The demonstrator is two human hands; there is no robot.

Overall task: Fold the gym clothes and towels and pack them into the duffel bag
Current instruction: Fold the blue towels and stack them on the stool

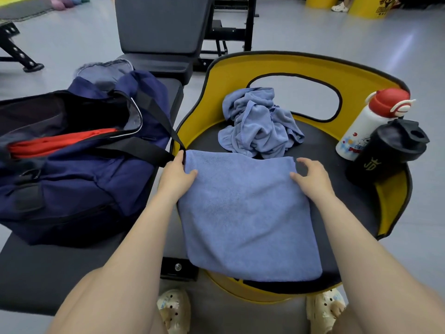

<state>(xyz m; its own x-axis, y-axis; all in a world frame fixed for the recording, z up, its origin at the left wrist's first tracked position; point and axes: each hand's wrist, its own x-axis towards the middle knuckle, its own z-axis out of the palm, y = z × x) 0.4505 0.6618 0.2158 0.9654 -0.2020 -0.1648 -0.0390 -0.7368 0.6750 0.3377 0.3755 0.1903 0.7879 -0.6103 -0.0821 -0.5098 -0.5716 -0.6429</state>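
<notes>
A folded blue towel [245, 213] lies flat on the black seat of a yellow chair [313, 68]. My left hand [177, 175] grips the towel's far left corner, thumb on top. My right hand [311, 178] holds the far right corner, fingers curled over the edge. Behind the towel sits a crumpled blue cloth [257, 121]. To the left, a navy duffel bag [79, 165] stands unzipped on a black bench, with a red garment [60, 142] inside. One black bag strap reaches toward my left hand.
A white bottle with a red cap [368, 121] and a black shaker cup [387, 150] stand on the chair's right side. The black bench [48, 273] runs under the bag. Gym equipment stands on the grey floor behind.
</notes>
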